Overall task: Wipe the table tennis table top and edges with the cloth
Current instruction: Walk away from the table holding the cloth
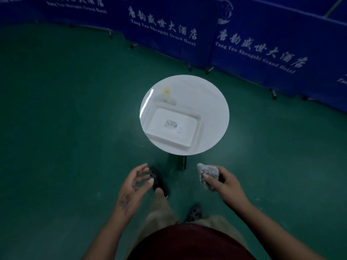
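Gripping cloth (207,174): right hand (225,182) | left hand (134,184) spread, apart

Fluffy grey cloth (208,174); glossy round tabletop (210,102).

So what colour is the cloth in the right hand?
Light grey, fluffy cloth, gripped by the right hand; head view.

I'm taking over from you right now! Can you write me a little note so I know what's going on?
Left hand: open, holds nothing.
Right hand: grips the cloth, bunched up.
Ahead: a round table with a tray and a bottle on it.
The table tennis table is not in view.
Done: cloth is in hand; no wiping shows here.
Left: go to the table tennis table, wipe its top and then its edges.
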`<action>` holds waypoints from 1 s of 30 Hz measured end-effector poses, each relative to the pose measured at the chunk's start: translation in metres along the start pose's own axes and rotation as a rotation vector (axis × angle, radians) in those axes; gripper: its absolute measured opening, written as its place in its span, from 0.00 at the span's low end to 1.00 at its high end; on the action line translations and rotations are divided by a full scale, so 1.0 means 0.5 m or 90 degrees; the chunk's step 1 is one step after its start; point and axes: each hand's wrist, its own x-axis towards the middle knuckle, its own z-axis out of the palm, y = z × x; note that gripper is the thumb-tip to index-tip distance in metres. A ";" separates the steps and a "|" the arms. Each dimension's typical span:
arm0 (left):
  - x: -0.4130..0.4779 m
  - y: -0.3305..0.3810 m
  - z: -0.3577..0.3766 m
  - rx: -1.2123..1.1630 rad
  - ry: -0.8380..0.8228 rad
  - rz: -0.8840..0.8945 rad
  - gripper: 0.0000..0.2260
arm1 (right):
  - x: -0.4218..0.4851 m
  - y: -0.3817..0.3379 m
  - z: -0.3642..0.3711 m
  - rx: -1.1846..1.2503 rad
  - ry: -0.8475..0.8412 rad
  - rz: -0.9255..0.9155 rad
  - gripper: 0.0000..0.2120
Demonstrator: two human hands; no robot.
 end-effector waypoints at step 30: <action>0.416 0.203 -0.105 0.039 -0.032 -0.035 0.24 | 0.413 -0.263 0.056 -0.198 0.062 0.033 0.21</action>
